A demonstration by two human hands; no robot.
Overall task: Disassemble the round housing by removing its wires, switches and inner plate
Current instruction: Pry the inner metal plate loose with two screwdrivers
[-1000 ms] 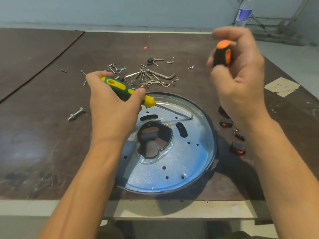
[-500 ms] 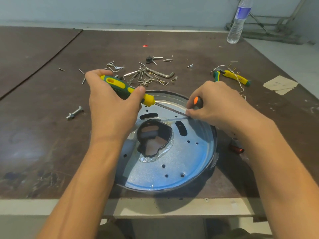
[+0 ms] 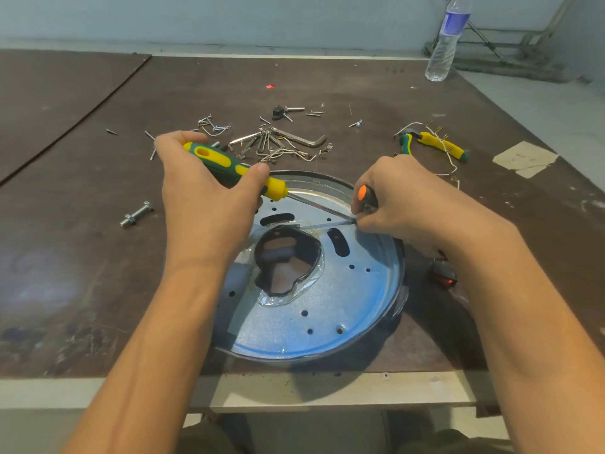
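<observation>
At the near edge of the surface [image 3: 98,290] lies the round housing [image 3: 343,306]. Our left hand [image 3: 209,204] grips a green-yellow screwdriver [image 3: 229,165], its tip inside the housing's far right; our right hand [image 3: 409,198], at that tip, grips an orange-capped tool [image 3: 365,194].

Orange-capped tool [image 3: 363,194] mostly inside right hand [image 3: 404,199]

A: Where is there room?
B: Left side of the table [image 3: 72,244], past the bolt [image 3: 136,215].
A: What is in the way?
B: Screws [image 3: 214,126] and bent keys [image 3: 304,139] behind, pliers [image 3: 438,144] on the right.
</observation>
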